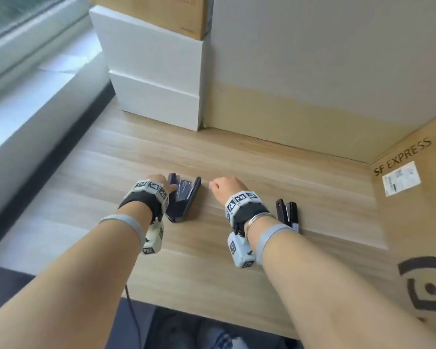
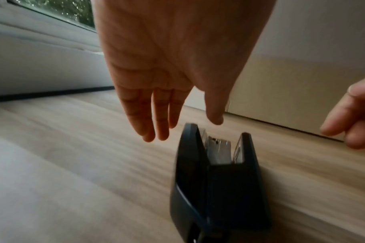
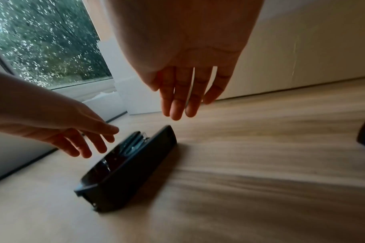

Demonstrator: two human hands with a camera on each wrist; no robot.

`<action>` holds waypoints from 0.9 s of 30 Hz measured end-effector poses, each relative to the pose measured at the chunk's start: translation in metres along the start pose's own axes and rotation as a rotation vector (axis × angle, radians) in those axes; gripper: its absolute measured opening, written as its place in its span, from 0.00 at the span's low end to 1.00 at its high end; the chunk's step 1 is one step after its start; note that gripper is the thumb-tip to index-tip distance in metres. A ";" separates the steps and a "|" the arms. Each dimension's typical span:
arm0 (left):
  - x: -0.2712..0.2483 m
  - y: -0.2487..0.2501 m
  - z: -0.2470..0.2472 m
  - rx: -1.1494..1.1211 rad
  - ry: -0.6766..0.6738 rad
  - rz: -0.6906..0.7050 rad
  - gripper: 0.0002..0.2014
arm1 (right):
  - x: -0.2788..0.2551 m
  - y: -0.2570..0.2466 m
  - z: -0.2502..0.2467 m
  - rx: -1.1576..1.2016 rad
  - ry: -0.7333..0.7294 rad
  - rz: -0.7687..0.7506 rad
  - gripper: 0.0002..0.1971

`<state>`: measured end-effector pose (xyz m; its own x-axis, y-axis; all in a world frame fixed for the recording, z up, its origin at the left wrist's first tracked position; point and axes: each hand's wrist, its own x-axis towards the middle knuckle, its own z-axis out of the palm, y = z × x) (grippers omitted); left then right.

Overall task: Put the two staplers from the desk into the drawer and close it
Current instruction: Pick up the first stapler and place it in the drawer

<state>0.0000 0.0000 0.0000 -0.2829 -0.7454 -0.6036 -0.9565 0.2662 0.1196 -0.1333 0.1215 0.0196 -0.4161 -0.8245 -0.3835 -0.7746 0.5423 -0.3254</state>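
Left hand (image 1: 159,183) hovers over the wood-grain desk (image 1: 262,170), fingers (image 2: 148,115) straight and held loosely together, gripping nothing; thumb tip sits just above the near edge of the larger stapler (image 1: 183,200), contact not certain. Right hand (image 1: 225,187) also over the desk, fingers (image 3: 177,98) extended and relaxed, slightly apart, holding nothing.

Staplers counted: 2, both dark, both lying on the desktop.
- Larger stapler: on its side, its arms parted so the metal magazine shows between them; lies between the two hands, just beside the left one.
- Smaller stapler (image 1: 287,214): on the desk to the right of the right wrist, near it but apart.

Drawer: not visible in any view.

Surroundings: 2 white boxes (image 1: 156,79) stacked at the back left with a brown carton on top; a cardboard box marked "SF EXPRESS" (image 1: 413,197) at the right edge; window (image 3: 42,41) on the left
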 end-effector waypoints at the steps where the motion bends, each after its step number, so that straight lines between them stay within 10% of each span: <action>1: 0.001 0.000 0.004 -0.006 -0.026 -0.008 0.25 | 0.001 0.001 0.004 -0.006 -0.034 0.013 0.21; 27: 0.004 0.019 0.032 -0.418 0.091 -0.073 0.26 | 0.022 0.043 0.031 -0.123 -0.173 0.019 0.18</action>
<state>-0.0170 0.0214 -0.0250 -0.2009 -0.8087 -0.5529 -0.9156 -0.0456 0.3994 -0.1609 0.1317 -0.0295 -0.3509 -0.7686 -0.5349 -0.8242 0.5247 -0.2132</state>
